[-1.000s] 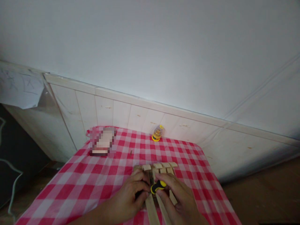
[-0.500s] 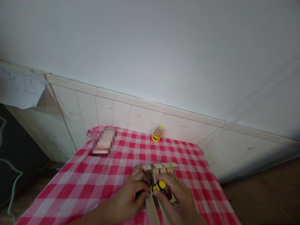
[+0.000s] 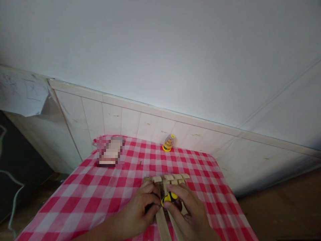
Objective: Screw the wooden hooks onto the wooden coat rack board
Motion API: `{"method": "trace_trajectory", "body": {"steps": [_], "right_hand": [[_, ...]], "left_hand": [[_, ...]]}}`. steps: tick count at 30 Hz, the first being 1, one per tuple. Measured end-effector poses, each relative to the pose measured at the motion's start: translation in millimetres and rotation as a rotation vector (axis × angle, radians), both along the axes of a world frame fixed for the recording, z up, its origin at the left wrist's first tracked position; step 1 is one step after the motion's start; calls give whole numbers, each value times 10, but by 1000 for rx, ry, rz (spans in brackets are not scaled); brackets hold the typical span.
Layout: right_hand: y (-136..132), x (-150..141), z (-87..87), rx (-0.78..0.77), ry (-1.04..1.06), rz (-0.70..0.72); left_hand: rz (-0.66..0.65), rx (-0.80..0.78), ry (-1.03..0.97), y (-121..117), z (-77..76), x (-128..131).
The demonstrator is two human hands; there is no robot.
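Observation:
My right hand [image 3: 192, 207] grips a yellow-and-black screwdriver [image 3: 171, 198] by its short handle, thumb and fingers closed around it. The screwdriver's tip end points left, toward my left hand [image 3: 144, 205]. The thumb and forefinger of that hand are pinched close to the tip; whatever lies between them is too small to make out. Beneath both hands lies a wooden assembly [image 3: 175, 178] with pale, curved block ends in a row at its far side. Pale wooden strips [image 3: 163, 226] run from it toward me. My hands hide much of its middle.
A red-and-white checked cloth [image 3: 82, 194] covers the table. Against the panelled wall [image 3: 130, 122] stands a clear, yellow-based bit container [image 3: 168, 143]. A pixelated flat object [image 3: 111, 151] lies at the back left, and a small dark thin piece [image 3: 140, 164] lies nearer the middle.
The screwdriver handle has turned slightly in my right hand, whose fingers have shifted a little. My left hand and the wooden assembly stay in place.

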State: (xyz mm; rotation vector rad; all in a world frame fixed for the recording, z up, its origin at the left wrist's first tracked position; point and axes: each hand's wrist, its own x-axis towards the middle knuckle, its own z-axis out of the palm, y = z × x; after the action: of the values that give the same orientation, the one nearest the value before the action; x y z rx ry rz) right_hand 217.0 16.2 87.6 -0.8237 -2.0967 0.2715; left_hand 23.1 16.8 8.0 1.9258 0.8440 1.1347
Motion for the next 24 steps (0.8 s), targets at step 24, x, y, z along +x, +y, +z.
{"method": "trace_trajectory", "body": {"steps": [24], "right_hand": [[-53, 99, 30, -20, -81, 6]], "left_hand": [[10, -4, 11, -6, -4, -13]]}}
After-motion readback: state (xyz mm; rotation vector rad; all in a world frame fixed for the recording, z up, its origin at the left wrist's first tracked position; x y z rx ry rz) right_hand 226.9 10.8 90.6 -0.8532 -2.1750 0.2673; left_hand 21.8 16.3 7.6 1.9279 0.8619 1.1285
